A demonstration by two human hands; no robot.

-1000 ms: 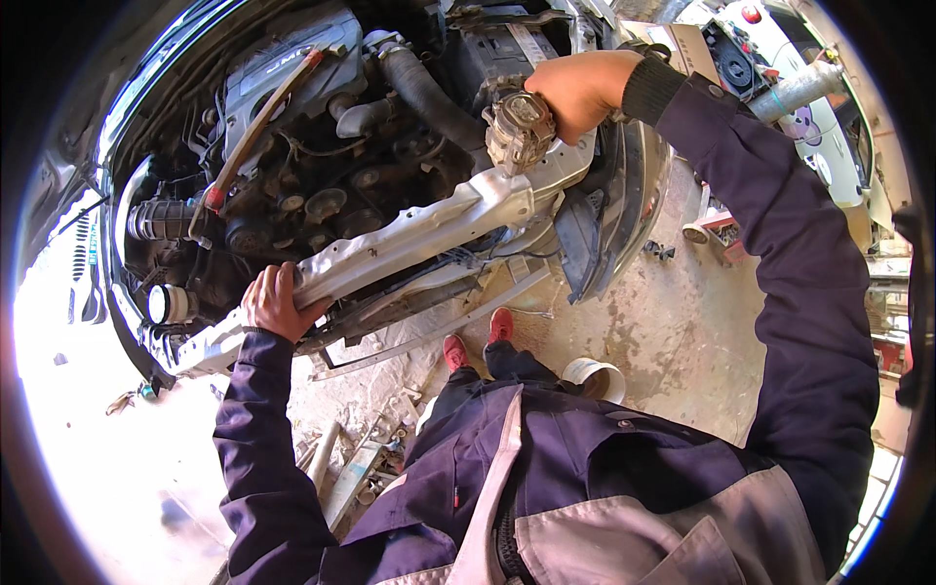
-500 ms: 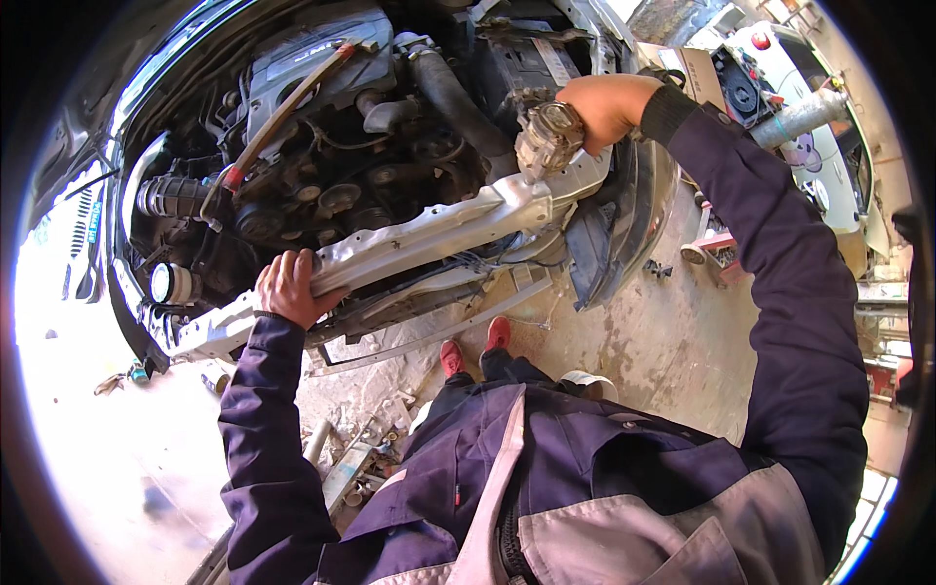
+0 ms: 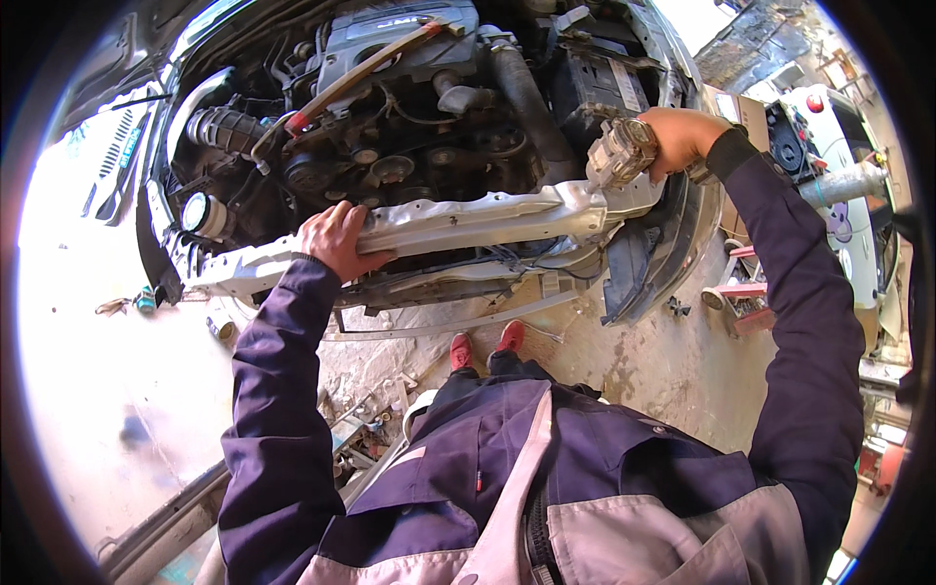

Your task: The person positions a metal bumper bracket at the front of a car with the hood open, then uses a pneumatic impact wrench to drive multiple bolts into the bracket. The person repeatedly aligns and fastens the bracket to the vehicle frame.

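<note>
My left hand (image 3: 341, 239) is closed over the silver front crossbar (image 3: 478, 226) of an open car, left of its middle. Its fingers lie over the top edge and the thumb points along the near face. At the bar's right end, my right hand (image 3: 681, 136) is wrapped around the right side of a grimy grey-tan metal part (image 3: 621, 153). That part sits upright at the bar's upper edge; whether it is fixed to the bar I cannot tell, and most of my right fingers are hidden behind it.
A wooden-handled hammer (image 3: 366, 78) lies across the grey engine cover (image 3: 341, 44). Right of the engine is the black battery (image 3: 600, 93). Beyond my right arm stand a silver cylinder (image 3: 843, 185) and a red-framed creeper or stand (image 3: 746, 291). Scrap parts (image 3: 366, 439) litter the floor by my feet.
The view has shifted, so the car now appears farther right and more level. Both hands keep their places, the left on the crossbar, the right on the grimy part.
</note>
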